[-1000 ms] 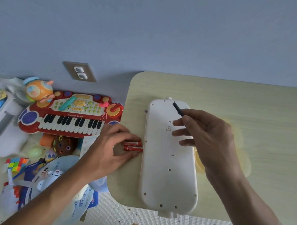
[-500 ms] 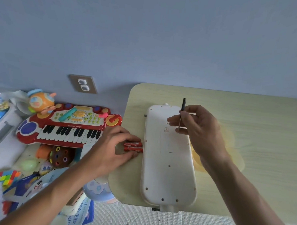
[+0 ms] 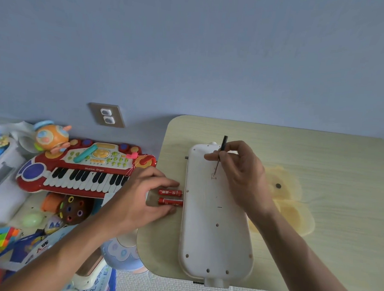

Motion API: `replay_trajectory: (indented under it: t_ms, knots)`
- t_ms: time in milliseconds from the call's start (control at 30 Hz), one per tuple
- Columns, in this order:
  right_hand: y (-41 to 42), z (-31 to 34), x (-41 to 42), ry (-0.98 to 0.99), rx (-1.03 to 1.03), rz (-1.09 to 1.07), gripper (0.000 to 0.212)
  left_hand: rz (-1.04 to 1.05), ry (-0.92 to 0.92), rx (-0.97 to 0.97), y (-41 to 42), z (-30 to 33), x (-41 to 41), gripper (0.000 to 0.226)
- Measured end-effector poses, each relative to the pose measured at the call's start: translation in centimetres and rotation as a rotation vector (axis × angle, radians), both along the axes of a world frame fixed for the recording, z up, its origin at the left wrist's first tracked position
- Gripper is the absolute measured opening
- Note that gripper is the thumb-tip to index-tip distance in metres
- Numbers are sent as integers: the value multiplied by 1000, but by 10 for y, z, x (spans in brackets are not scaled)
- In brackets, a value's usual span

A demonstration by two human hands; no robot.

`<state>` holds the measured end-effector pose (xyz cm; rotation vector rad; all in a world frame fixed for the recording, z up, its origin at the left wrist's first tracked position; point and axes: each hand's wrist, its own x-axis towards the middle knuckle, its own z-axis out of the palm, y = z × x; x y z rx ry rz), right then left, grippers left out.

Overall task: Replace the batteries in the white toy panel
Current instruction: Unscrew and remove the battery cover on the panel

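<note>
pale table (image 3: 318,155), white toy panel (image 3: 215,234) under right hand (image 3: 244,176) grip pinching screwdriver (image 3: 220,155), left hand (image 3: 138,200) spread by batteries (image 3: 170,197)

Covering part of the white toy panel's (image 3: 213,234) upper right edge: the right hand (image 3: 244,176). Hiding the middle of the thin screwdriver (image 3: 219,155) inside pinching fingers; tip too small for telling whether touching the little square recess. Lying partly under the left hand (image 3: 138,200), the ends of two red batteries (image 3: 170,197); label print too small for reading. Running out of the bottom edge, both forearms. Being cut off at the left edge, a white bin (image 3: 0,172) and colourful blocks (image 3: 0,238).
</note>
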<state>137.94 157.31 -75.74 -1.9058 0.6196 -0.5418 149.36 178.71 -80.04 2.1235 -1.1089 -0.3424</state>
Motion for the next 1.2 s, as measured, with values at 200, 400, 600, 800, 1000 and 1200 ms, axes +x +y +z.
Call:
replay_trajectory:
  t_ms: [200,400,600,800,1000,1200]
  knots:
    - [0,-6,1,10,-49,20,5,5,-11,-84,-9,20,17,48]
    - [-5,-10,0,-19,-61,56,4,7,27,-234,-60,43,26,28]
    - [-10,-8,-2,-76,-36,121,15,-181,63,-245,-110,70,17,25]
    - [-14,-7,-4,-61,-18,136,11,-123,107,-329,-120,70,9,7]
    - [-18,-6,-3,-85,73,125,13,-177,243,-337,-117,65,7,13]
    - [-16,-8,-1,-64,80,140,10,-74,246,-397,-113,63,6,13]
